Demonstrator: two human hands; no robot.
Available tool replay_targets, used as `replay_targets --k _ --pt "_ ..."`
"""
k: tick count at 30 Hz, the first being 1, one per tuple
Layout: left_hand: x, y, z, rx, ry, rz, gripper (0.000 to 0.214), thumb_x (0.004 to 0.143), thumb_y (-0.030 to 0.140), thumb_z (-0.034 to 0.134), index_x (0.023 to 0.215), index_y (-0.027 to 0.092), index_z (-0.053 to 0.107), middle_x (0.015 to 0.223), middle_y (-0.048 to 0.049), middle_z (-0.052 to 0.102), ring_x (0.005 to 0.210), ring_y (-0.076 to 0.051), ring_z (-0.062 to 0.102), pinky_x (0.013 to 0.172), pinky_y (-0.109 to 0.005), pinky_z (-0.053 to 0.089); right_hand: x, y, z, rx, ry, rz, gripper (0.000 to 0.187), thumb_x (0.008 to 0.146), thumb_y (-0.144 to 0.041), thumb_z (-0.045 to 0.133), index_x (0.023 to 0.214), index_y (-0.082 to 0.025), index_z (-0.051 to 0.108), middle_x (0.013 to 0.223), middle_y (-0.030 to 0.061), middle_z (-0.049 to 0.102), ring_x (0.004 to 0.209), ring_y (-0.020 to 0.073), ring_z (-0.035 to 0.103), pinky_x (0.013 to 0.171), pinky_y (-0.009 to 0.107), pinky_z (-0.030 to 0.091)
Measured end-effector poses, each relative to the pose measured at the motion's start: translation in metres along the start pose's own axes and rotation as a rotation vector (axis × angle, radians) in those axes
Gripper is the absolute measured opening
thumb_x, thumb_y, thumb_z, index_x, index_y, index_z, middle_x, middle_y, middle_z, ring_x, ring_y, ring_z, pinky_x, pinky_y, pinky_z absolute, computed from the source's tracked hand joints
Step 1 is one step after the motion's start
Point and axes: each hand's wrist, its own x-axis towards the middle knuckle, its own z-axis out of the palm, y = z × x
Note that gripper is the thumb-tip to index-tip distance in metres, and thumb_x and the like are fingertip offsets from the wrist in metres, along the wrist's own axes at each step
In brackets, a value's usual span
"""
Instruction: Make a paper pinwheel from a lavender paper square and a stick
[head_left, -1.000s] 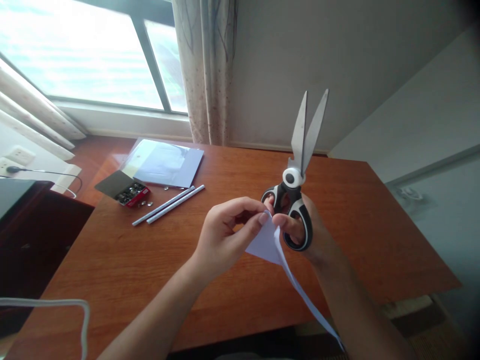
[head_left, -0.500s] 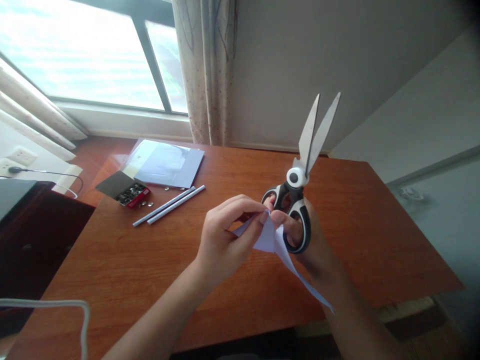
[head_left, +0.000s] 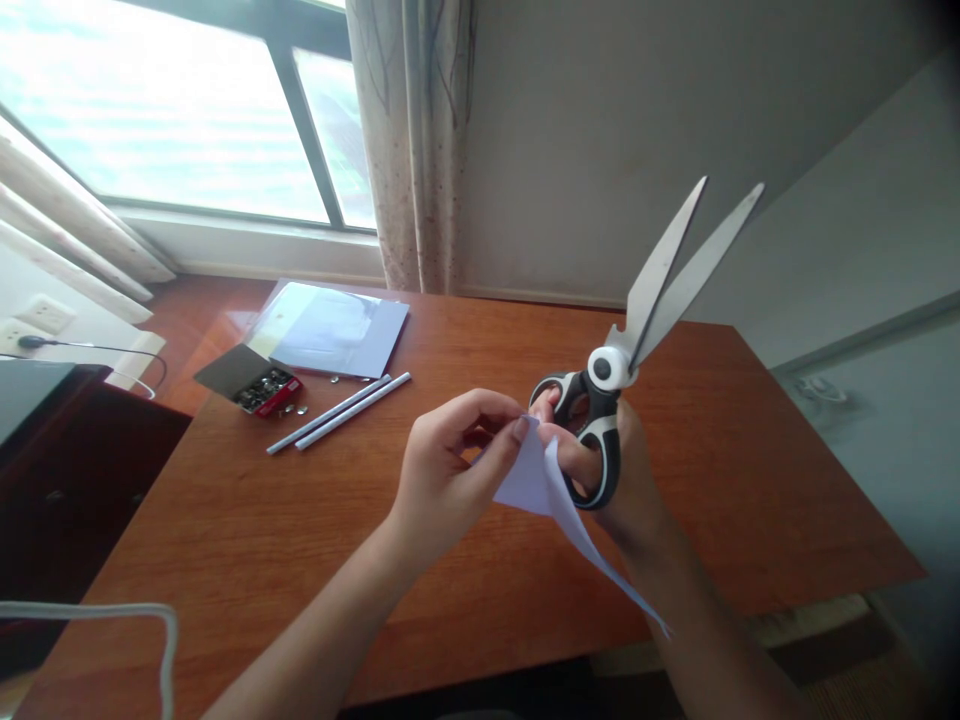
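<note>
My left hand (head_left: 454,470) pinches the top edge of a pale lavender sheet of paper (head_left: 529,480) between thumb and forefinger, above the middle of the table. My right hand (head_left: 611,465) has its thumb and a finger through the black-and-white handles of a pair of scissors (head_left: 611,370). The blades stand apart and point up and to the right, away from the paper. The right fingertips are close by the left ones at the paper's top edge. A narrow tail of the paper hangs down to the right, in front of my right wrist.
On the brown wooden table (head_left: 465,620), two thin rolled paper sticks (head_left: 352,412) lie at the left. Behind them is an open small box (head_left: 274,388) of metal tacks, with a few loose ones nearby. A clear sleeve with paper sheets (head_left: 330,330) lies further back. A white cable (head_left: 169,640) runs at lower left.
The scissors' blades have tilted further to the right and spread a little wider. The paper has shifted slightly, and my hands stay close together.
</note>
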Motion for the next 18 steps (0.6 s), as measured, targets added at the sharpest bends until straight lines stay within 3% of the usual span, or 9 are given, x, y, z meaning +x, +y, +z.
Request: replay_targets --k 4,10,18 --pt "-0.0012 -0.0012 -0.0006 0.054 -0.017 0.025 0.007 0.090 0.022 0.068 0.085 0.018 0.067 0.079 -0.0031 0.068 0.070 -0.014 0.063 0.062 -0.022 0.052 -0.0001 -0.0008 0.0023 -0.018 0.033 -0.013 0.024 0.075 -0.032 0.078 0.082 -0.023 0.057 0.075 -0.0003 0.062 0.064 0.0150 0.056 0.057 0.028 0.048" --pt "-0.0031 -0.0037 -0.0012 0.115 -0.046 0.064 0.004 0.092 0.017 0.065 0.088 0.018 0.066 0.081 -0.0023 0.068 0.073 -0.013 0.064 0.066 -0.022 0.053 -0.0024 0.0002 0.0071 -0.050 0.120 -0.002 0.017 0.078 -0.019 0.071 0.083 -0.024 0.056 0.078 0.0000 0.064 0.067 0.0149 0.059 0.060 0.029 0.050" --pt "0.0001 0.0032 -0.0007 0.262 -0.005 0.258 0.007 0.087 0.008 0.066 0.086 0.015 0.067 0.080 -0.0033 0.066 0.071 -0.012 0.062 0.067 -0.023 0.054 -0.0051 -0.0048 0.0105 -0.190 0.187 -0.108 0.019 0.073 -0.013 0.069 0.085 -0.023 0.058 0.077 -0.0024 0.064 0.066 0.0132 0.059 0.062 0.027 0.050"
